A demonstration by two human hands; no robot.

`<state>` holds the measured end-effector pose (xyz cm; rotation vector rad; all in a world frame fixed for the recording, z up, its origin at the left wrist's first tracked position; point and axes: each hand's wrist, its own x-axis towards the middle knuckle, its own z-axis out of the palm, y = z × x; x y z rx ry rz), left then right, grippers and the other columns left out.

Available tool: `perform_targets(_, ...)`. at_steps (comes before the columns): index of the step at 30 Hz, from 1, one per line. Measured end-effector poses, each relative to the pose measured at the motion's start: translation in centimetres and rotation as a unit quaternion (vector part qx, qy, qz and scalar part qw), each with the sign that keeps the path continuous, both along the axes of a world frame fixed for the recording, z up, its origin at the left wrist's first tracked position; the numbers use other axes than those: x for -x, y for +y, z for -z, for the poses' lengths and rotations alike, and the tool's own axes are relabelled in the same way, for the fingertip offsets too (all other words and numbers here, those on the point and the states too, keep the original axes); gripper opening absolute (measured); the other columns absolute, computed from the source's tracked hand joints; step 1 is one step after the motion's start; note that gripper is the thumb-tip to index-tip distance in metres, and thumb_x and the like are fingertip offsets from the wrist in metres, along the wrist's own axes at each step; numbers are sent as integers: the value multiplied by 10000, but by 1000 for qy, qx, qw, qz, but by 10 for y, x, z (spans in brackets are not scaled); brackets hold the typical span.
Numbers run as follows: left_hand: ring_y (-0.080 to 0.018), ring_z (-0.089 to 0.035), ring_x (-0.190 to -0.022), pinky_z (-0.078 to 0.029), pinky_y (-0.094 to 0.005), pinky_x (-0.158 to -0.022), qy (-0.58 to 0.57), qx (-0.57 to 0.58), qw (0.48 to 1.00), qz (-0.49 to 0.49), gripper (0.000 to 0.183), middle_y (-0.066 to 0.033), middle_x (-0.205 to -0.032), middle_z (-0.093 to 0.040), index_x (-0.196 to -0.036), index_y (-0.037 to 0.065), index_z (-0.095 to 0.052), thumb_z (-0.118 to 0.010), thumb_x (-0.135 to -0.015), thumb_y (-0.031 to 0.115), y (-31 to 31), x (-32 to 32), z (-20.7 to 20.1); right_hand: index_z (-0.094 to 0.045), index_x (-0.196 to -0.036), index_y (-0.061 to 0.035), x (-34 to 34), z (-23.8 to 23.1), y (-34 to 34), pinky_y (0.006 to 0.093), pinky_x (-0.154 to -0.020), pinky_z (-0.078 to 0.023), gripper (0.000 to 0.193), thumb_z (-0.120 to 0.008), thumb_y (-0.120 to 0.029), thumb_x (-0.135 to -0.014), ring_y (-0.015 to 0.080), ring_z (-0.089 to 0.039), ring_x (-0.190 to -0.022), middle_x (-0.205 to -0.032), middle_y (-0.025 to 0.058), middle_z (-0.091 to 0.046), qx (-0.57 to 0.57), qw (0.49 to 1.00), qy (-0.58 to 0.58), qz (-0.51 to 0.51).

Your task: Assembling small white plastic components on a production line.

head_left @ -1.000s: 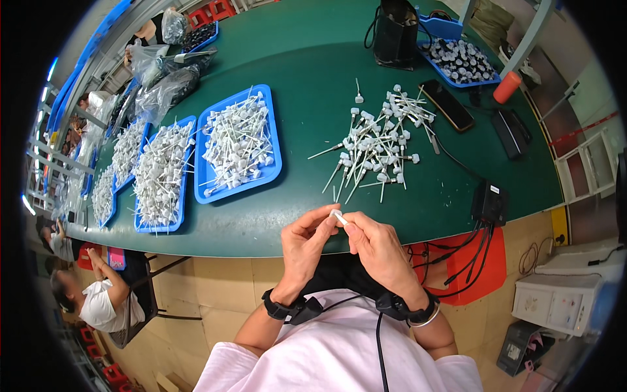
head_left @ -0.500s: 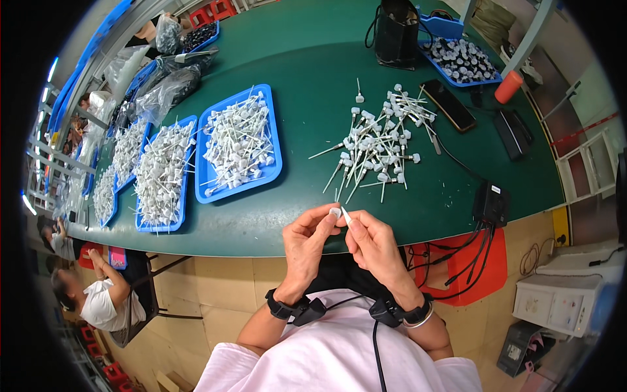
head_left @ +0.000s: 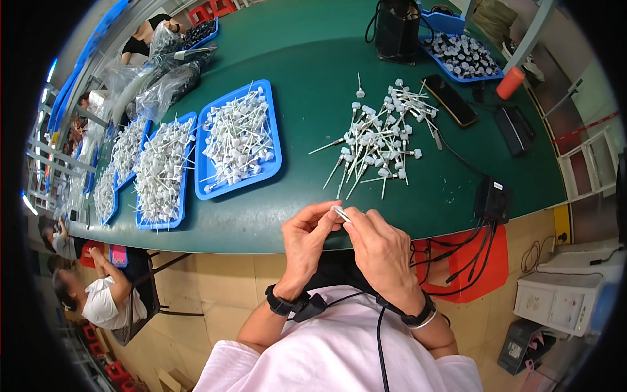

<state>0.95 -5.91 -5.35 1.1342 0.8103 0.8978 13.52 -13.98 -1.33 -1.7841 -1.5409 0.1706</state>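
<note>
Just past the near edge of the green table my two hands meet, fingertips almost touching. My left hand (head_left: 304, 240) pinches a small white-headed piece (head_left: 336, 208), mostly hidden by the fingers. Between the thumb and fingers of my right hand (head_left: 385, 258) is a slim white pointed piece (head_left: 344, 216), its tip against the white head. Beyond my hands lies a loose pile of white-headed pieces with thin stems (head_left: 379, 140). One such piece (head_left: 360, 90) lies apart at the pile's far side.
Blue trays (head_left: 277, 163) heaped with similar pieces line the left. At the far right are a black bag (head_left: 396, 32), a tray of black-and-white parts (head_left: 460, 59), a phone (head_left: 449, 100) and an orange-red cylinder (head_left: 510, 83). A black box (head_left: 491, 201) with cables sits at the right edge.
My right hand has rolled over, its back now facing up more, and the slim white piece has tilted down against the white head. My left hand has barely moved.
</note>
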Motion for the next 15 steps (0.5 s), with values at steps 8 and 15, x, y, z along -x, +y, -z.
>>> perform_targets(8, -151, -685, -872, -566, -247, -710, -3, 28, 1000, -6, 267, -106, -1010, -711, -1152, -30, -671, -661, -926, 111, -3, -3, -6, -590, -1109, -96, 0, 5, 1, 390, -494, -455, 226, -645, -106, -890, 264, -600, -588, -755, 76, -520, 17, 998, -60, 19)
perform_targets(15, -165, -698, -894, -562, -246, -718, 13, 5, 1000, -2, 250, -104, -1049, -705, -1165, -28, -661, -641, -938, 75, -3, -3, -4, -573, -1142, -70, 3, 5, 2, 360, -518, -501, 308, -620, -50, -838, 234, -629, -658, -812, 74, -527, 27, 994, -101, 20)
